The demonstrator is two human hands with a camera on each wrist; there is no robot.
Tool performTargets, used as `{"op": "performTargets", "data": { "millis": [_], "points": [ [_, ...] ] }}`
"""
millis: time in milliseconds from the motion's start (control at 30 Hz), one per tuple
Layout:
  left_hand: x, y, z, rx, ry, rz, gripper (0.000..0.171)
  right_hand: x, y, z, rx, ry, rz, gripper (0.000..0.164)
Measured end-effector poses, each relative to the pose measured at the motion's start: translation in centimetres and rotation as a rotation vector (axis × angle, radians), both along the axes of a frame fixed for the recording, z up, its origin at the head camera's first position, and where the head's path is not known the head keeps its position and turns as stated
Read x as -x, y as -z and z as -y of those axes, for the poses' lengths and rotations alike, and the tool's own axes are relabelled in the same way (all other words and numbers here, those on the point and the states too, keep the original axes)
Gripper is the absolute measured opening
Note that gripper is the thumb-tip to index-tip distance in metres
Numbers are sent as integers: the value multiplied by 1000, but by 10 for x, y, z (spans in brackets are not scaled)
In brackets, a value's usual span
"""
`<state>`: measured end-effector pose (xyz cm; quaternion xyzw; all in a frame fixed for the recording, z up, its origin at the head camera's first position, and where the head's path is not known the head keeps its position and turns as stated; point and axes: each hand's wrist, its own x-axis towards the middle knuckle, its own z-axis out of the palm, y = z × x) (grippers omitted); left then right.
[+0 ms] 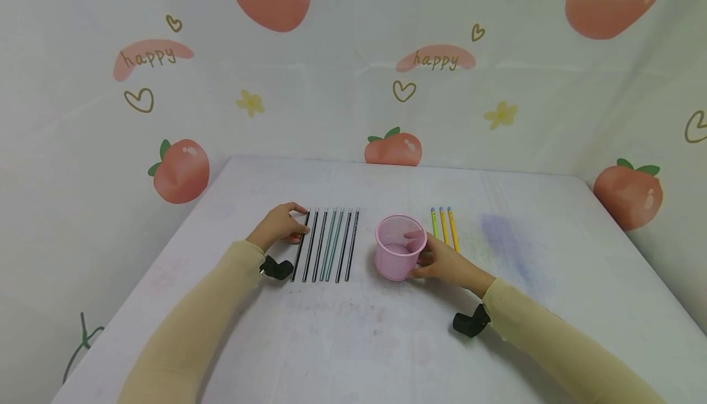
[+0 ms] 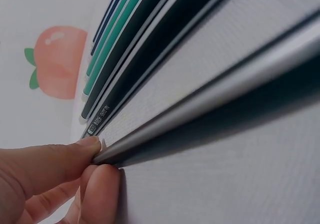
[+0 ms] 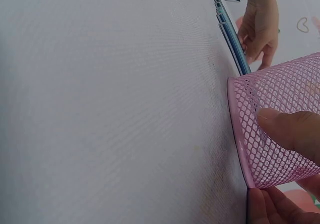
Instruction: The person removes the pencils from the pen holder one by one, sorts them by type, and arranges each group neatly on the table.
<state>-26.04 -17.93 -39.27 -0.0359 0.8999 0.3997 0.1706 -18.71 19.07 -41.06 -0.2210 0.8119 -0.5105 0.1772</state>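
In the head view, my left hand [image 1: 280, 227] is at the left end of a row of slim dark and green pencils [image 1: 323, 244] lying side by side on the table. Its thumb and a finger pinch the outermost dark pencil [image 2: 175, 115] near the far end, as the left wrist view shows. My right hand [image 1: 444, 261] grips the side of a pink mesh pen holder [image 1: 396, 266], which stands upright on the table with its mouth up. The right thumb [image 3: 287, 129] lies against the mesh, with other fingers curled round near the base. Inside, the holder shows only its bottom.
Right of the holder lie a green pencil [image 1: 434, 223] and two yellow pencils [image 1: 453, 229], partly behind my right hand. A white table [image 1: 353, 342] spreads around, with a bluish smudge at right. A printed cloth wall [image 1: 331, 97] borders the back.
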Motion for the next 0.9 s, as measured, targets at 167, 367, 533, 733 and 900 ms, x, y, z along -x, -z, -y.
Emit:
{"op": "performTargets", "data": {
  "millis": [167,367,533,733,900],
  "points": [
    [0,0,0,-13,-1,6,54,0,0,-1,8,-1,8,78],
    [-1,-2,0,-29,6,12,56,-1,-1,-1,-5,-3,3,78],
    [-1,-5,1,-43,23,16,57,-2,-4,0,-11,-2,3,79],
    [-3,-12,4,-10,34,-12,55,-2,-9,-3,-40,26,2,81],
    [-4,-25,3,-12,48,-19,53,-1,-18,-7,-60,42,0,74]
  ]
}}
